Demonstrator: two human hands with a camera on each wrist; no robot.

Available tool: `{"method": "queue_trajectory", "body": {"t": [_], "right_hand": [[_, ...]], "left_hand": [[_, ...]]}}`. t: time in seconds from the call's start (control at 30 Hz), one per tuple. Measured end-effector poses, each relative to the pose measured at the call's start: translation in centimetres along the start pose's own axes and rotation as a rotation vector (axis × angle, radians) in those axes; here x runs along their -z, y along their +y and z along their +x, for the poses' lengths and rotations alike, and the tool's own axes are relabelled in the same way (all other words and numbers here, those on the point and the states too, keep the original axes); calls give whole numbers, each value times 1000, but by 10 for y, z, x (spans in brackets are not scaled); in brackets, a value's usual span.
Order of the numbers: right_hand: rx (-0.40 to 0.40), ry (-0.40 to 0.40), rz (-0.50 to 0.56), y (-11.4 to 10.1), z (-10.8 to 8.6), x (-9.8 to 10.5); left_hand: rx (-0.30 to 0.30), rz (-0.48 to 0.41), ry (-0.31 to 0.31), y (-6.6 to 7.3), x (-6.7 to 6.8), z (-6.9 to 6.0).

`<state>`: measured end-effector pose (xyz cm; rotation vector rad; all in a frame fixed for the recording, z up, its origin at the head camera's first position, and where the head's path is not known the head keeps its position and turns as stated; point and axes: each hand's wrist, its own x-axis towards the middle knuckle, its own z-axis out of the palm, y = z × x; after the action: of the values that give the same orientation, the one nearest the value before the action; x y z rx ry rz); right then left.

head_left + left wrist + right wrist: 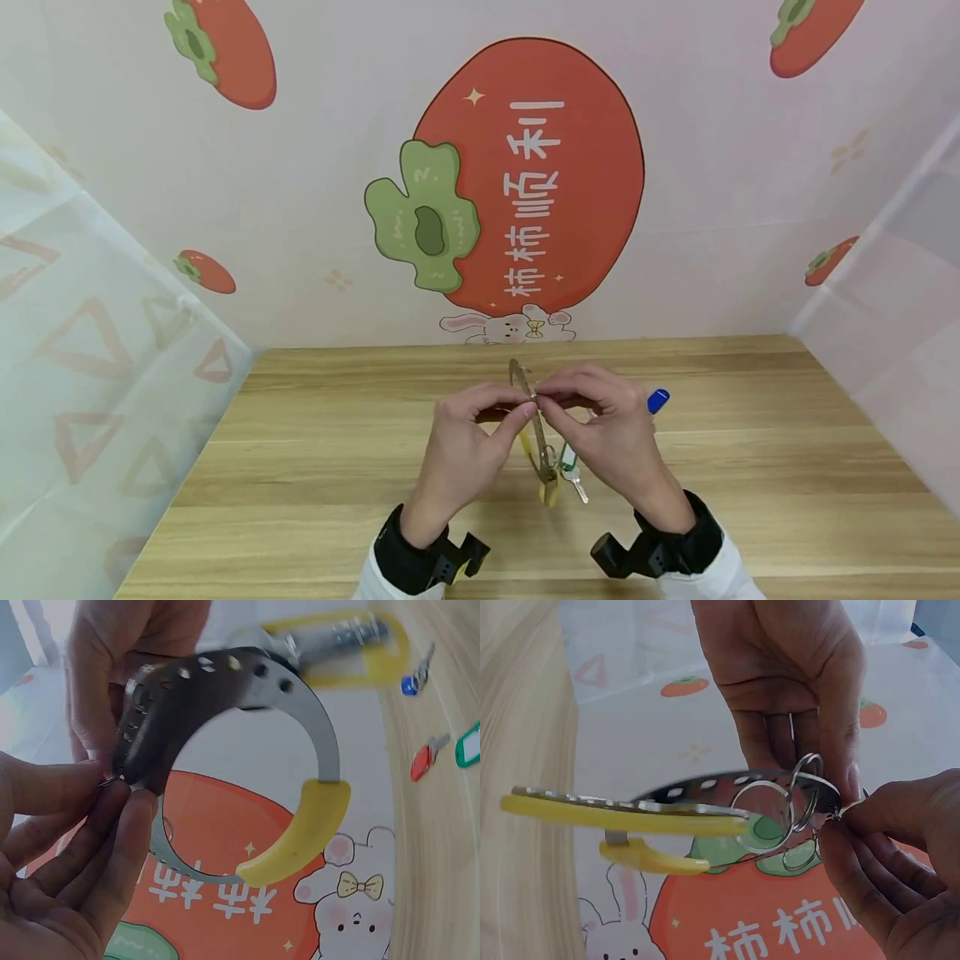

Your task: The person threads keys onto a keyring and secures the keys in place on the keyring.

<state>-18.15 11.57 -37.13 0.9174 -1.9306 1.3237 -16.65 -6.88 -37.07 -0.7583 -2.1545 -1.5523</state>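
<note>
A large perforated metal hoop (322, 742) with a yellow sleeve (311, 832) is held up over the table. From its left side, my left hand (468, 446) pinches the hoop between thumb and fingers. My right hand (611, 429) pinches it at the same spot from the right. A thin bit of wire (111, 781) shows between the fingertips; what it belongs to is hidden. Several split rings (763, 816) hang on the hoop near the right fingers. A blurred yellow tag (394, 656) with a metal key hangs from the hoop.
A blue key tag (658, 401) lies on the wooden table (750, 467) beyond my right hand. Green (567, 457) and red (422, 763) key tags with keys lie nearby. A backdrop (712, 167) with printed persimmons stands behind.
</note>
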Motion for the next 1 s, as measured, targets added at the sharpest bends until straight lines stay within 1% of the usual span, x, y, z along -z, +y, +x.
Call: {"method": "queue_trajectory", "body": {"t": [0.1, 0.2, 0.3, 0.4, 0.47, 0.57, 0.67, 0.77, 0.87, 1.0], "right_hand": [[-16, -13, 17, 0, 1, 0], [-41, -14, 1, -1, 1, 0], [-84, -17, -21, -2, 1, 0], [-146, -34, -33, -3, 0, 1], [-179, -46, -33, -4, -1, 1], [-198, -53, -27, -4, -1, 1], [-160, -52, -46, -2, -1, 0], [-95, -48, -97, 0, -1, 0], [-46, -50, -157, 2, -1, 0], [23, -76, -281, 2, -2, 0]], "left_hand": [[46, -65, 10, -1, 1, 0], [84, -140, 17, -2, 2, 0], [103, -213, 32, -3, 2, 1], [100, -244, 49, -4, 2, 2], [97, -249, 55, -4, 2, 3], [118, -259, 46, -4, 3, 3], [167, -256, 19, -4, 4, 2], [197, -210, -14, -3, 3, 2], [186, -142, -33, -3, 3, 2], [131, -76, -40, -4, 3, 1]]}}
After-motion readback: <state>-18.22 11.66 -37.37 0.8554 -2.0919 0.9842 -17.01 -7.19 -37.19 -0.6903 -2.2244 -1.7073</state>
